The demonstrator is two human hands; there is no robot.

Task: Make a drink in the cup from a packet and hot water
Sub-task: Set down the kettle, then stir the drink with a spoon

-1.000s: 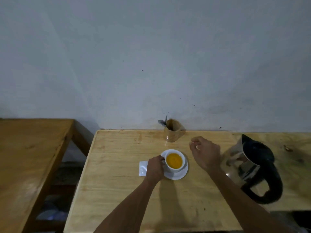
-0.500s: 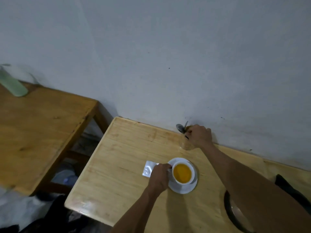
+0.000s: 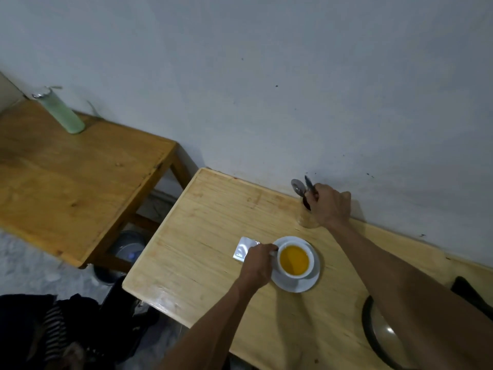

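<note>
A white cup full of orange drink stands on a white saucer on the light wooden table. My left hand grips the cup's handle. A silvery packet lies flat just left of that hand. My right hand is at the wooden utensil holder by the wall, fingers closed around a utensil handle inside it. A spoon and a dark utensil stick up from the holder.
The kettle shows partly at the lower right, behind my right forearm. A darker wooden table stands to the left with a green bottle on it. Dark bags and a striped cloth lie on the floor at lower left.
My right hand went from beside the cup to the utensil holder and closed on a handle there. My left hand stayed on the cup. The view swung left and tilted.
</note>
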